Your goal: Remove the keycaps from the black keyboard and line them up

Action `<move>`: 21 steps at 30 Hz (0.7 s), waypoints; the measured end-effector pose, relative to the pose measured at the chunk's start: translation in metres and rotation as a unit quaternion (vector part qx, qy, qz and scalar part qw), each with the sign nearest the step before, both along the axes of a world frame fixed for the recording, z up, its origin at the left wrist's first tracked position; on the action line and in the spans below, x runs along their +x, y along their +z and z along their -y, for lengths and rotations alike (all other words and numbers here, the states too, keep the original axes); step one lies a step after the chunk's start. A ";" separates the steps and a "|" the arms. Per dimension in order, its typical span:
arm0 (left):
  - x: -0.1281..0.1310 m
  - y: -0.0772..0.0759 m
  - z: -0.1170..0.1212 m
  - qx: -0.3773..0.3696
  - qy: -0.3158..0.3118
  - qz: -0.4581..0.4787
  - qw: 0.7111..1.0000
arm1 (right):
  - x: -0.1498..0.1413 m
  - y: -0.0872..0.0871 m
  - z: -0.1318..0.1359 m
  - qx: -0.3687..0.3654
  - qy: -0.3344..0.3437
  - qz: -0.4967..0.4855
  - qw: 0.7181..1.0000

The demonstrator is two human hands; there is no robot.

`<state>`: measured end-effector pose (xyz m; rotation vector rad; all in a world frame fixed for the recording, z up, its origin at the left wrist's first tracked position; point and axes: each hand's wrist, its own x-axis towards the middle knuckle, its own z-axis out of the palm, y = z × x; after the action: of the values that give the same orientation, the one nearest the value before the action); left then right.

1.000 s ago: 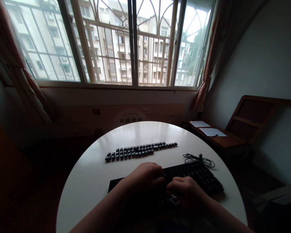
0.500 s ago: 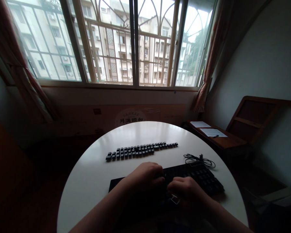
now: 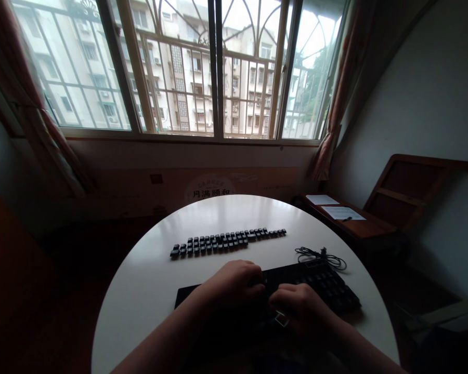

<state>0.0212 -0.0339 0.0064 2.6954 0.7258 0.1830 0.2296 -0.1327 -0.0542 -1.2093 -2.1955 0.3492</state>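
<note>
Against half a second ago, next to nothing has changed: both hands keep the same spots over the keyboard (image 3: 331, 285), and the loose keycaps (image 3: 218, 243) beyond them lie in the same rows. Since the first picture the whole view has shifted only slightly.

The left hand (image 3: 236, 278) is bent down at the wrist, knuckles up, fingers curled in toward the right. The right hand (image 3: 296, 297) sits just beside it, a little nearer the body, its fingers curled in to face the left. Whether either pinches anything cannot be told; the fingertips are hidden or in shadow. A thin, pale square loop (image 3: 284, 326) shows just below the right hand's fingers.

The keyboard lies under both hands on the white table (image 3: 140, 291), black and slanted, its near middle lost in the dark. Keys stand out right of the grip, with a coiled cable (image 3: 322, 257) beyond them.
</note>
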 end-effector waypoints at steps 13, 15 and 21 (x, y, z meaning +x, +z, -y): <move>0.000 -0.005 -0.002 0.012 -0.005 0.009 1.000 | 0.001 -0.001 -0.001 -0.007 0.000 -0.006 1.000; 0.000 -0.005 -0.002 0.011 -0.004 0.009 1.000 | 0.000 0.000 -0.001 -0.005 0.002 -0.008 1.000; 0.000 -0.001 -0.001 0.001 -0.007 0.008 1.000 | -0.002 0.003 0.000 -0.013 0.003 -0.008 1.000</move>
<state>0.0212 -0.0333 0.0054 2.6967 0.7029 0.2025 0.2280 -0.1323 -0.0511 -1.2105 -2.1870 0.3895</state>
